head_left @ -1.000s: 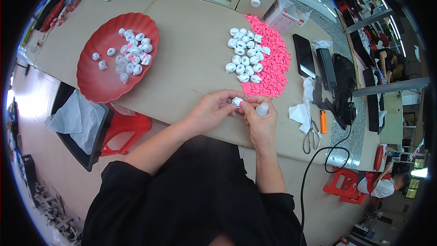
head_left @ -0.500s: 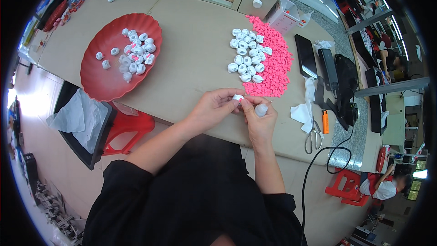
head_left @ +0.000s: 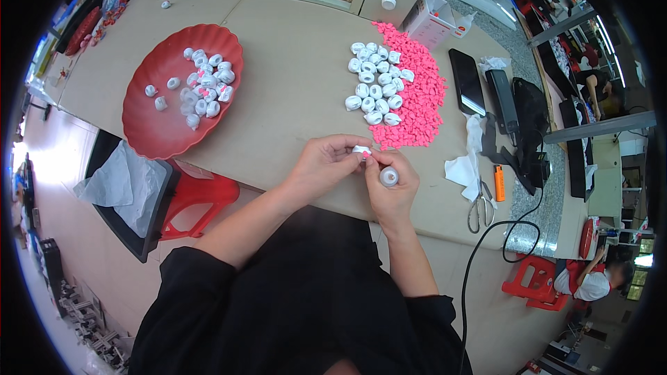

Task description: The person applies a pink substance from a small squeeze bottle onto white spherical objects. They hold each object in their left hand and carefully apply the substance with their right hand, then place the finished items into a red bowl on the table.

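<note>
At the table's near edge, my left hand pinches a small round white piece between thumb and fingers. My right hand meets it there, thumb and fingertip against a tiny pink piece on the white one's side. Tucked in the same right hand is a small translucent bottle, its round end facing up. Just beyond both hands lies a spread of small pink pieces, with a cluster of white pieces along its left side.
A red scalloped bowl at left holds more white pieces, some with pink bits. On the right lie a black phone, an orange lighter, scissors, tissue and a black cable. A white box stands behind.
The bottle has turned in my right hand, its round end now facing up and a little lower. The right fingers have shifted slightly left; the left hand keeps its hold on the white piece.
</note>
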Motion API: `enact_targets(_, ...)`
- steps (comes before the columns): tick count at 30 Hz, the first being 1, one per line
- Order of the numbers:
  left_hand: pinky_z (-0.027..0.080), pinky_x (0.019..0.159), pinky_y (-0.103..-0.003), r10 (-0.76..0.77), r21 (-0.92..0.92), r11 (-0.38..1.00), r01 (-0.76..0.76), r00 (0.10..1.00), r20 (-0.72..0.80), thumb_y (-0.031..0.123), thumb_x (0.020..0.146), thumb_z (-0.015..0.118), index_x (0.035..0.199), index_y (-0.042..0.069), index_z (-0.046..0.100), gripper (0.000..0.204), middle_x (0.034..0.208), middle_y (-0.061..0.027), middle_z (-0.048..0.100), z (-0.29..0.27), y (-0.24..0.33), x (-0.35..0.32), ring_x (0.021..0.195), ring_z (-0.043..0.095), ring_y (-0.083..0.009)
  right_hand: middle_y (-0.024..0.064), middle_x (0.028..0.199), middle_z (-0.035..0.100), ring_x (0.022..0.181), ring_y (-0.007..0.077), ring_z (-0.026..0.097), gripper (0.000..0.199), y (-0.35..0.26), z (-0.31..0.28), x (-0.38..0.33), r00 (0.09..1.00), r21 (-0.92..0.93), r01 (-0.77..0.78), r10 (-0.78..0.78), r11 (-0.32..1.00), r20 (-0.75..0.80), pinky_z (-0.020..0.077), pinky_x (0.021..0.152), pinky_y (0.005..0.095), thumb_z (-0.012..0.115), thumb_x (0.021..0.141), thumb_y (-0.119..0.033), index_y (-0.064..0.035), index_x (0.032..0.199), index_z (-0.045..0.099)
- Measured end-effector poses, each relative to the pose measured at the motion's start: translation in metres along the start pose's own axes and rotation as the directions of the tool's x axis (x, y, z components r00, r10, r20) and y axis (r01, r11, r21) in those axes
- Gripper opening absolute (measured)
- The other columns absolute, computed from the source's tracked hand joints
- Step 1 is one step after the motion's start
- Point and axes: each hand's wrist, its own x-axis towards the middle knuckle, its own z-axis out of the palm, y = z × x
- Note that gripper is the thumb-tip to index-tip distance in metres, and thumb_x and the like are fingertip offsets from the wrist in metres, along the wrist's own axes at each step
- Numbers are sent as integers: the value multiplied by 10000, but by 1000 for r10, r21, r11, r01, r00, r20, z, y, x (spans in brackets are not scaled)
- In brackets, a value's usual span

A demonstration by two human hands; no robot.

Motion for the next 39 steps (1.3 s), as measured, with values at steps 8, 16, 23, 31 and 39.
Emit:
enact_targets(8,481,766,-234,-18,34,999,19,1000,-19,-8,867,475,1096,-39,561,247,974,-81,610,2,4,-1,866,576,-102,115,700,561,601,254,548,198,-1,4,0,970,-222,240,-242,945,23,441,548,326,616,666,74,-5,832,543)
enact_targets(16,480,727,-225,-5,50,999,5,1000,-20,24,882,486,1102,-27,559,238,936,-67,610,1,1,2,816,571,-90,96,707,578,584,220,556,146,2,4,3,958,-270,287,-284,919,50,442,526,308,622,708,39,-11,828,555)
enact_targets(23,482,640,-228,-13,30,999,13,1000,-6,148,910,500,1092,-29,548,258,848,-70,602,0,2,4,677,564,-94,66,710,597,556,89,525,112,-10,-9,11,862,372,-499,491,783,123,414,493,203,617,800,-49,30,876,592)
enact_targets(31,477,648,-222,-42,46,998,42,999,-12,133,904,508,1105,-31,544,262,862,-75,604,0,4,3,687,563,-91,39,727,612,590,54,530,91,-7,-11,10,864,353,-499,486,791,131,416,511,189,614,807,-51,11,874,614)
enact_targets(39,467,692,-220,-74,-33,997,72,996,-49,61,849,573,1131,-43,531,303,886,-65,602,1,4,3,721,553,-86,80,788,627,700,102,599,94,-10,-4,8,880,282,-470,469,836,74,479,624,219,598,808,-2,50,886,589)
